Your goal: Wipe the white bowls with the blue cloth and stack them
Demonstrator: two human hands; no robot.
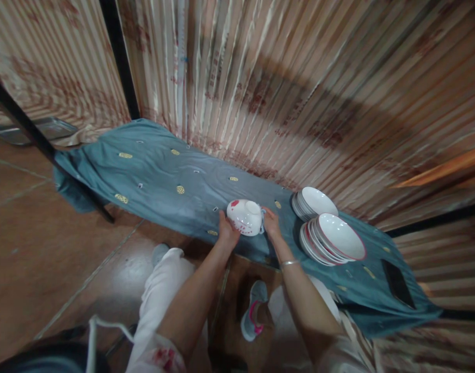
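Observation:
A white bowl (245, 217) with red flower and letter-like marks is held between my two hands above the cloth, its foot ring turned up toward me. My left hand (227, 230) grips its left side, thumb against the wall. On the other side my right hand (271, 224) holds the rim, where a blue-patterned edge or handle shows. The fingers beneath the bowl are partly hidden. To the right of my right hand stands a tilted stack of red-rimmed white bowls (340, 237). Behind it is a second stack of white bowls (319, 201).
A blue-green cloth (152, 166) with yellow pineapple prints covers the long low surface. A dark phone (397, 282) lies near its right end. Black poles (121, 62) rise at the corners, and a striped curtain (237, 88) hangs behind. A metal tray (46, 129) rests at far left.

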